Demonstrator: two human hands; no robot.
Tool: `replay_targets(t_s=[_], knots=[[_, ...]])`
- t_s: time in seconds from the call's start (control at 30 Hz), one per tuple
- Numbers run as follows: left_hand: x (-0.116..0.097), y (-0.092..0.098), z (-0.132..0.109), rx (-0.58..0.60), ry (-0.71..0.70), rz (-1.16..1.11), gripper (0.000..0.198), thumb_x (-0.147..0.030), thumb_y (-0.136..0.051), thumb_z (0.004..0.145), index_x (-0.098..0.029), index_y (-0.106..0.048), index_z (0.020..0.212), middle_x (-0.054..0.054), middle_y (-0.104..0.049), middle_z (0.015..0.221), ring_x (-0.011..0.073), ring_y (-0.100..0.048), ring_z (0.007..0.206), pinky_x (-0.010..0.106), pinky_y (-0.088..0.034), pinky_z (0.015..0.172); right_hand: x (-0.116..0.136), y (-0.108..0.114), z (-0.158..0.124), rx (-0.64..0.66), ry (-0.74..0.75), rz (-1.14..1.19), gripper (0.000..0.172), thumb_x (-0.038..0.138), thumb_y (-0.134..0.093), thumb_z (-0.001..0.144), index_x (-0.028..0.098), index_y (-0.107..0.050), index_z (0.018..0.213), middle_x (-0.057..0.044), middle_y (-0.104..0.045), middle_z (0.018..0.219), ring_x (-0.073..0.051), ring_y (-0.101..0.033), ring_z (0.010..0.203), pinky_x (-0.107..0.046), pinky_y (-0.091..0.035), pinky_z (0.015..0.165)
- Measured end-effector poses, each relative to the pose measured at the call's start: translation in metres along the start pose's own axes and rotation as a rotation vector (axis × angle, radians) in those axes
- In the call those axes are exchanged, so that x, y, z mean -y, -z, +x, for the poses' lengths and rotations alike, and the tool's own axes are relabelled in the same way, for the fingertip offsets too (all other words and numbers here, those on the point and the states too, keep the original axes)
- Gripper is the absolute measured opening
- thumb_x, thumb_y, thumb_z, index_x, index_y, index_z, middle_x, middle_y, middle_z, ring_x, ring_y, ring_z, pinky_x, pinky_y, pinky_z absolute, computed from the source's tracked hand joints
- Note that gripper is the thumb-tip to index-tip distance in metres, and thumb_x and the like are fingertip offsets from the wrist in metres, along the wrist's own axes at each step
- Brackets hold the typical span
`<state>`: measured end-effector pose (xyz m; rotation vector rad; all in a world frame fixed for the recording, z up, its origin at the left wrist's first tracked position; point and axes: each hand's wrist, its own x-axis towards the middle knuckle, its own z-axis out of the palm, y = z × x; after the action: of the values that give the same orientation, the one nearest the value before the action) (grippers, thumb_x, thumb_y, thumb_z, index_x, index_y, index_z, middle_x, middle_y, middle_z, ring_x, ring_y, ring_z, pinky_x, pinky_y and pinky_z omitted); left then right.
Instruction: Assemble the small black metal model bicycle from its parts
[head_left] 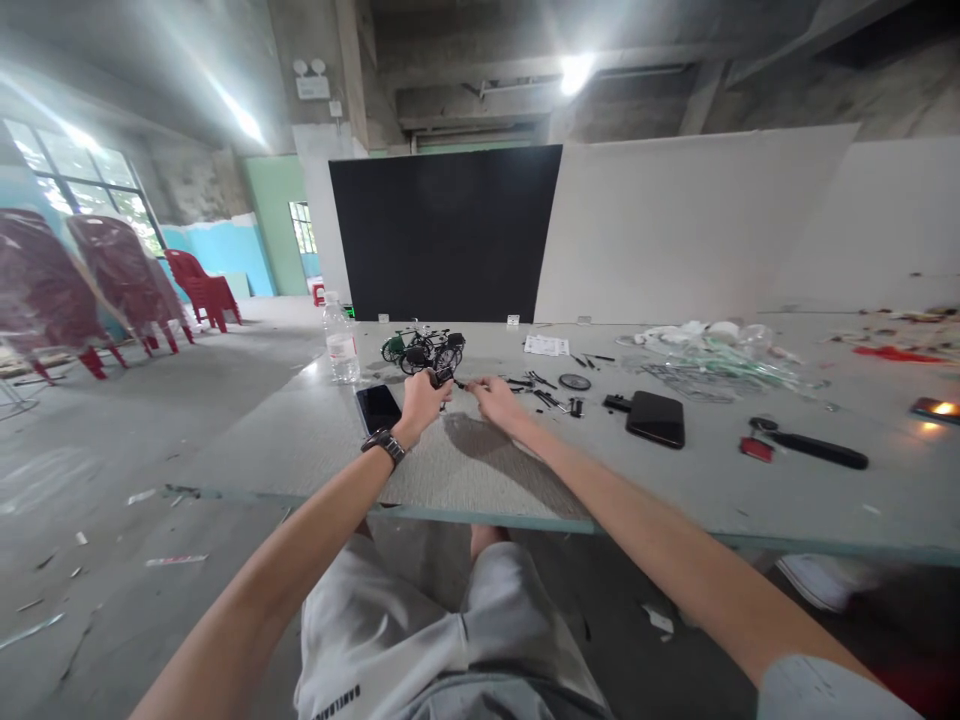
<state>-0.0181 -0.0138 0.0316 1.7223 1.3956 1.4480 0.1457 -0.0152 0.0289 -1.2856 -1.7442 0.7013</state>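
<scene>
My left hand (420, 405) is shut on a small black part (443, 377) at the table's middle, just in front of a miniature black-and-green bicycle model (424, 350). My right hand (496, 400) comes in from the right, its fingertips pinching a thin black piece (460, 385) close to my left hand. A black smartphone (379, 408) lies next to my left wrist, and a clear water bottle (341, 342) stands behind it. Several small black parts (544, 397) are scattered to the right of my right hand.
On the grey table (480, 475), a black flat case (656, 419), a black handle (817, 450) and a tangle of clear plastic (712, 365) lie to the right. A dark board (442, 235) stands behind the table. Wrapped red chairs (124, 285) stand on the floor to the left.
</scene>
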Motion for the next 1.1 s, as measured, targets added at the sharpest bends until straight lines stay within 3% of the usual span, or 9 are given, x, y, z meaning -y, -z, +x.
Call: replay_targets(t_s=[0.17, 0.27, 0.37, 0.5, 0.6, 0.7, 0.83, 0.93, 1.1], knots=[[0.002, -0.001, 0.0, -0.013, 0.037, -0.012, 0.02, -0.02, -0.072, 0.087, -0.011, -0.065, 0.069, 0.012, -0.075, 0.073, 0.0186, -0.074, 0.062, 0.021, -0.054, 0.054, 0.004, 0.023, -0.007, 0.171, 0.439, -0.875, 0.035, 0.016, -0.038, 0.101, 0.013, -0.053, 0.133, -0.02, -0.071, 0.11, -0.021, -0.066, 0.072, -0.028, -0.043, 0.067], [0.003, -0.002, 0.0, 0.0, 0.033, -0.018, 0.024, -0.021, -0.073, 0.087, -0.012, -0.064, 0.067, 0.011, -0.074, 0.071, 0.0181, -0.074, 0.061, 0.022, -0.054, 0.054, 0.008, 0.03, -0.011, 0.2, 0.502, -1.125, 0.041, 0.011, -0.032, 0.101, 0.015, -0.05, 0.138, -0.022, -0.069, 0.113, -0.022, -0.067, 0.07, -0.03, -0.043, 0.065], [0.002, -0.003, -0.001, 0.0, 0.024, 0.0, 0.025, -0.021, -0.071, 0.088, -0.012, -0.063, 0.067, 0.012, -0.075, 0.073, 0.0181, -0.074, 0.061, 0.021, -0.054, 0.054, 0.008, 0.025, -0.011, 0.174, 0.433, -0.978, 0.031, 0.015, -0.036, 0.102, 0.013, -0.056, 0.126, -0.016, -0.07, 0.09, -0.022, -0.065, 0.07, -0.029, -0.042, 0.064], [-0.002, -0.002, -0.002, -0.015, -0.046, 0.051, 0.023, -0.024, -0.07, 0.089, -0.012, -0.064, 0.07, 0.01, -0.075, 0.074, 0.0178, -0.074, 0.063, 0.02, -0.051, 0.055, 0.006, 0.005, -0.006, -0.001, 0.154, -0.231, 0.02, 0.031, -0.047, 0.103, 0.016, -0.059, 0.103, -0.002, -0.057, 0.067, -0.016, -0.053, 0.059, -0.025, -0.04, 0.059], [-0.002, -0.001, -0.002, -0.034, -0.077, 0.086, 0.025, -0.027, -0.068, 0.09, -0.013, -0.064, 0.07, 0.009, -0.073, 0.069, 0.0186, -0.075, 0.063, 0.02, -0.049, 0.054, 0.007, -0.004, -0.003, -0.037, 0.033, -0.041, 0.024, 0.032, -0.042, 0.103, 0.016, -0.058, 0.097, 0.004, -0.045, 0.058, -0.014, -0.042, 0.049, -0.024, -0.037, 0.052], [0.0, 0.0, -0.002, -0.041, -0.101, 0.125, 0.026, -0.029, -0.067, 0.091, -0.013, -0.064, 0.07, 0.006, -0.072, 0.065, 0.0196, -0.075, 0.065, 0.021, -0.048, 0.054, 0.007, 0.004, -0.004, -0.025, 0.095, -0.195, 0.02, 0.03, -0.046, 0.101, 0.014, -0.059, 0.103, 0.0, -0.053, 0.063, -0.015, -0.049, 0.054, -0.024, -0.036, 0.056], [0.0, -0.001, -0.003, -0.048, -0.115, 0.122, 0.024, -0.028, -0.067, 0.09, -0.013, -0.066, 0.071, 0.007, -0.073, 0.067, 0.0187, -0.074, 0.064, 0.022, -0.05, 0.058, 0.007, 0.025, -0.009, 0.11, 0.412, -0.783, 0.026, 0.022, -0.039, 0.103, 0.013, -0.056, 0.121, -0.015, -0.07, 0.092, -0.019, -0.061, 0.066, -0.026, -0.036, 0.062], [-0.002, -0.002, -0.004, -0.055, -0.065, 0.112, 0.025, -0.028, -0.069, 0.089, -0.013, -0.064, 0.07, 0.008, -0.073, 0.069, 0.0187, -0.074, 0.062, 0.022, -0.05, 0.058, 0.008, 0.03, -0.013, 0.137, 0.513, -0.993, 0.032, 0.015, -0.031, 0.103, 0.014, -0.057, 0.123, -0.019, -0.07, 0.105, -0.02, -0.064, 0.069, -0.028, -0.036, 0.064], [-0.003, 0.0, -0.005, -0.034, -0.112, 0.132, 0.022, -0.025, -0.068, 0.088, -0.015, -0.063, 0.07, 0.005, -0.073, 0.067, 0.0172, -0.073, 0.061, 0.021, -0.049, 0.058, 0.008, 0.006, -0.011, 0.037, 0.274, -0.515, 0.018, 0.022, -0.043, 0.102, 0.015, -0.058, 0.108, -0.01, -0.066, 0.081, -0.019, -0.059, 0.064, -0.026, -0.037, 0.06]])
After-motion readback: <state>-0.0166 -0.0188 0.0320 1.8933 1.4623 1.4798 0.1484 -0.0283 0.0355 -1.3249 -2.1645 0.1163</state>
